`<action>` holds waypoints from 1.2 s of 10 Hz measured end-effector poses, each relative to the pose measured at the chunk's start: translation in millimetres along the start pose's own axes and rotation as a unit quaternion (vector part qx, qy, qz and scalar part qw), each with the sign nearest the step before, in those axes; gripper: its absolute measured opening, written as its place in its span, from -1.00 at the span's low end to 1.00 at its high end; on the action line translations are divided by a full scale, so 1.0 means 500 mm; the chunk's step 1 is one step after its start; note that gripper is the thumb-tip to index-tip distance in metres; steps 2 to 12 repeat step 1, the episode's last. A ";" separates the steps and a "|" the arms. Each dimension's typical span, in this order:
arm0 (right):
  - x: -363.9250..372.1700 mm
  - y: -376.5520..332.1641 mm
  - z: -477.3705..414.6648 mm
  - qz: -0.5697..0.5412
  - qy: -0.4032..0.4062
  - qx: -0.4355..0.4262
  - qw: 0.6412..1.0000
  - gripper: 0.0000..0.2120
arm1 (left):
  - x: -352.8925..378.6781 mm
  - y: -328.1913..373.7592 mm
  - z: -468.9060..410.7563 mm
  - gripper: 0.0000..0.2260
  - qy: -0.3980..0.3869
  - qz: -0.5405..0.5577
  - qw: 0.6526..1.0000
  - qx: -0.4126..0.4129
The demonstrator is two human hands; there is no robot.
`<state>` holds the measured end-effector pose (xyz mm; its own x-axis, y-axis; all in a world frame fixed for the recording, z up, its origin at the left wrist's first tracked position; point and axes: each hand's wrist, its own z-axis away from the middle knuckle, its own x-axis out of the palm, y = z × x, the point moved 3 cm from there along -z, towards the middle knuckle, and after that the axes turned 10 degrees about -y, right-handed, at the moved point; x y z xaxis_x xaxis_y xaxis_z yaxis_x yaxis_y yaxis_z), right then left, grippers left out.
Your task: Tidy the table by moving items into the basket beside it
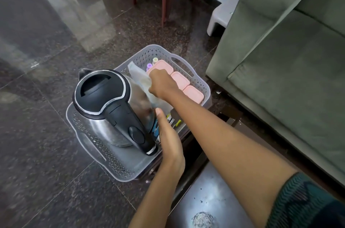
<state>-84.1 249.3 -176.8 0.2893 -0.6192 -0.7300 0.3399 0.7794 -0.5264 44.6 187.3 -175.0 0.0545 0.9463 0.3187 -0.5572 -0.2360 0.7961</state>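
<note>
Over the grey basket (161,47), right hand (162,84) grips a crumpled translucent bag (138,76); left hand (169,140), grasp unclear.

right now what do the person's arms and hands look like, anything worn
Both forearms are bare: no gloves, watch or bracelet on the right hand or left hand, and no rings that I can make out. The right upper arm has a short sleeve, dark teal with a black zigzag pattern. No sleeve shows on the left arm.
</note>
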 end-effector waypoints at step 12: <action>-0.031 0.000 0.019 -0.021 0.042 -0.013 0.999 -0.75 | -0.001 -0.001 -0.016 -0.49 0.002 0.056 0.998 0.012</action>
